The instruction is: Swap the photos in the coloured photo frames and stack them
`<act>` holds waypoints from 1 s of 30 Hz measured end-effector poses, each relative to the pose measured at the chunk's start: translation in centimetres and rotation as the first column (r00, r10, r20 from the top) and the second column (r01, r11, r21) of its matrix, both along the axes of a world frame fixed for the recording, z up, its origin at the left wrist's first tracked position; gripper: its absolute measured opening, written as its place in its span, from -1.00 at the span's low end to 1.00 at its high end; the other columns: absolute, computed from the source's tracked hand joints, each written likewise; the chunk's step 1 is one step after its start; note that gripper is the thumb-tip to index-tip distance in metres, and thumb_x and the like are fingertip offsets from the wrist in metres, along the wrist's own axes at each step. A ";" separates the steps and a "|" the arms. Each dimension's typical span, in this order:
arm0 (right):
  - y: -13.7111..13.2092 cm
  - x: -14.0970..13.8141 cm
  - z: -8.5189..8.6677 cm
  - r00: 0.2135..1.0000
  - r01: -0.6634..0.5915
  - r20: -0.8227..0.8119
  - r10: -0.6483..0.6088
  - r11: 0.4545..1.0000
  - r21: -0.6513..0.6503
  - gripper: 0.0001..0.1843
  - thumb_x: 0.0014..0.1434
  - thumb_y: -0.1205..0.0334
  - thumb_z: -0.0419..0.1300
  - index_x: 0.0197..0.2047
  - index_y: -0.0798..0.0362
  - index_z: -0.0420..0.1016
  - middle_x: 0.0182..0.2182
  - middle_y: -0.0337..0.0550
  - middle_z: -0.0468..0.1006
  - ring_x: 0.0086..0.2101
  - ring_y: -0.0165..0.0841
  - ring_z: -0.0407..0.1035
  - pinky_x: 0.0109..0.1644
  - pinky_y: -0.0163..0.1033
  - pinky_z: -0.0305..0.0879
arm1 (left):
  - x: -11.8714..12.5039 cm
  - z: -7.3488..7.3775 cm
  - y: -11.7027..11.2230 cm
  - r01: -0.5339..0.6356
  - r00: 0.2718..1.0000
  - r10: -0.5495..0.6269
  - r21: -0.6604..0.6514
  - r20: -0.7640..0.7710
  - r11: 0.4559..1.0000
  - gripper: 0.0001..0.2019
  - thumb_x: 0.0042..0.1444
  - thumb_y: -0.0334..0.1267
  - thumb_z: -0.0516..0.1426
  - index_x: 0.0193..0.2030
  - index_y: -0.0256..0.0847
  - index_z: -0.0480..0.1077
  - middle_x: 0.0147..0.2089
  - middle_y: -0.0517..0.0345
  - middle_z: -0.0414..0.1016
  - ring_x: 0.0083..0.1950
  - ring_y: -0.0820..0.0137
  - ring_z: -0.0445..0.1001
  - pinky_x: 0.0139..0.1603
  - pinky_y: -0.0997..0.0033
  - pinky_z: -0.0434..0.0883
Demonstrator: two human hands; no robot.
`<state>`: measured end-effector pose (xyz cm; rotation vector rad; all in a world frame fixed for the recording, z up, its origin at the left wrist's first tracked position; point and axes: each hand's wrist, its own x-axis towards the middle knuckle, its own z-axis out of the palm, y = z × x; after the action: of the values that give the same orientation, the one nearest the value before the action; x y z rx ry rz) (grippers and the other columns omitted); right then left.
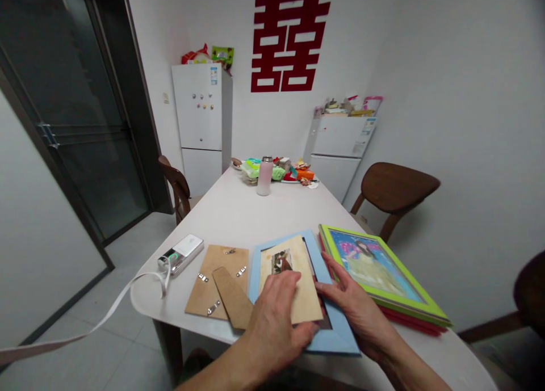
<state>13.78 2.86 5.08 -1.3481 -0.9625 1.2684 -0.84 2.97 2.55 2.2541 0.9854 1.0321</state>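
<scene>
A light blue picture frame (340,328) lies at the table's near edge. Over its opening rests a cream card (309,306) with a small printed picture, sitting slightly askew so a dark strip shows along its right side. My left hand (276,308) grips the card, fingers across its face and thumb at the lower edge. My right hand (355,306) holds the frame's right side, its fingertips close to the card's right edge. Left of the frame is a brown backing board (208,289) with metal clips and a fold-out stand (232,300); my left hand hides part of the stand's end.
A green picture frame (415,274) lies on red ones at the right. A power bank (183,252) with a white strap (114,306) is at the left. Farther back stand a pink bottle (264,178) and snack packets (251,169). Chairs (395,186) flank the table (221,209).
</scene>
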 end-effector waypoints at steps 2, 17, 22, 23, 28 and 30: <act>0.2 0.4 -0.6 0.999 -0.006 0.045 0.006 1.000 0.011 -0.11 -0.15 0.11 0.17 0.20 -0.03 -0.21 -0.66 -0.40 0.34 -0.65 -0.44 0.25 -0.56 -0.34 0.20 | 0.2 0.7 0.3 -0.001 1.000 0.000 0.067 0.018 0.998 -0.46 -0.15 -0.46 0.02 0.07 -0.26 0.09 -0.06 0.01 0.30 -0.04 0.27 0.25 0.00 0.27 0.24; 1.6 3.4 -6.8 0.274 -0.091 0.961 -0.024 0.995 0.051 -0.47 0.00 0.19 -0.08 0.01 0.31 0.25 -0.41 0.02 0.51 -0.38 -0.22 0.39 -0.28 -0.20 0.24 | -11.1 -3.3 2.0 -0.523 0.851 0.508 -0.124 -0.136 0.843 -0.64 0.00 -0.29 -0.04 -0.02 -0.27 0.17 -0.06 -0.01 0.33 -0.06 0.24 0.33 -0.06 0.22 0.28; 1.5 3.2 -7.5 0.165 -0.142 0.986 -0.039 0.988 0.063 -0.55 0.01 0.22 -0.06 -0.06 0.25 0.31 -0.24 0.09 0.47 -0.26 -0.19 0.37 -0.17 -0.16 0.22 | -11.4 -4.8 1.8 -0.511 0.825 0.505 0.049 -0.255 0.858 -0.65 0.05 -0.24 -0.05 -0.01 -0.30 0.17 -0.09 -0.08 0.33 -0.04 0.19 0.30 -0.04 0.15 0.25; 1.4 3.1 -7.4 0.149 -0.144 0.988 -0.029 0.988 0.051 -0.57 0.02 0.22 -0.06 -0.07 0.24 0.32 -0.25 0.08 0.47 -0.26 -0.19 0.37 -0.19 -0.15 0.22 | -11.5 -4.9 1.7 -0.502 0.822 0.501 0.070 -0.269 0.862 -0.65 0.06 -0.21 -0.04 -0.01 -0.30 0.16 -0.08 -0.08 0.32 -0.05 0.19 0.29 -0.05 0.14 0.25; 1.0 2.0 -6.0 0.102 -0.113 0.991 -0.085 0.989 0.097 -0.60 0.02 0.19 -0.05 -0.10 0.17 0.35 -0.19 0.10 0.41 -0.23 -0.11 0.33 -0.26 -0.08 0.25 | -11.7 -4.5 1.7 -0.504 0.789 0.519 0.137 -0.328 0.853 -0.63 0.05 -0.15 -0.01 -0.03 -0.28 0.17 -0.12 -0.08 0.33 -0.10 0.16 0.29 -0.11 0.12 0.27; 1.1 1.1 -5.3 0.205 -0.163 0.967 -0.150 0.969 0.185 -0.60 0.01 0.19 -0.04 -0.12 0.19 0.36 -0.16 0.11 0.40 -0.16 -0.12 0.29 -0.17 -0.08 0.23 | -11.5 -4.1 1.6 -0.497 0.788 0.517 0.149 -0.334 0.855 -0.64 0.03 -0.16 0.00 -0.04 -0.27 0.18 -0.12 -0.07 0.33 -0.09 0.15 0.28 -0.11 0.11 0.27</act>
<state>14.85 4.00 -0.26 -1.9407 -1.9278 0.0090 -12.37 4.60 -1.53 2.3253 1.8247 0.8510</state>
